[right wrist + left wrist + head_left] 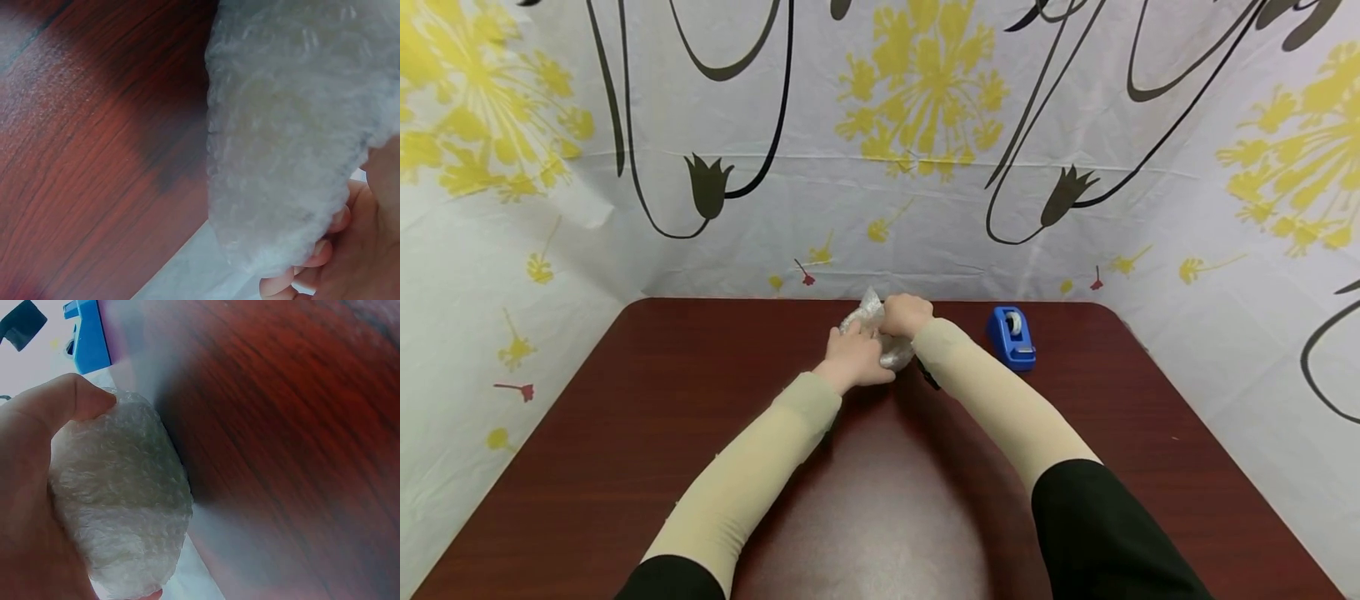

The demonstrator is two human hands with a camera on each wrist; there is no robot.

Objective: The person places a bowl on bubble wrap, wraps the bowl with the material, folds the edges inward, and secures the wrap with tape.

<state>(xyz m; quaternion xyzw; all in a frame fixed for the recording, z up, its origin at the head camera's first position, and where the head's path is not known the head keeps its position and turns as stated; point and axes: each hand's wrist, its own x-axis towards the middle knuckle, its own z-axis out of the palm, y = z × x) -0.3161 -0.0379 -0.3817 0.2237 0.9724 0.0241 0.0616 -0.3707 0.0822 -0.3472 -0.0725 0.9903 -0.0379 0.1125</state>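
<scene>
A bundle in clear bubble wrap (895,354) is between my two hands near the table's back edge. My left hand (855,357) grips it from the near left, fingers spread over its side. In the left wrist view, the thumb (94,402) bends over one end of the bubble-wrapped bundle (125,494). My right hand (907,315) holds the far right part of it with curled fingers. In the right wrist view, several fingertips (320,253) bend against the lower edge of the wrap. What the wrapping encloses is hidden, though a yellowish tint shows through.
A blue tape dispenser (1012,339) with a roll in it stands right of the hands, near the back of the dark red-brown table (700,400). Behind and beside the table hangs a white sheet (820,208) with yellow and grey flower prints.
</scene>
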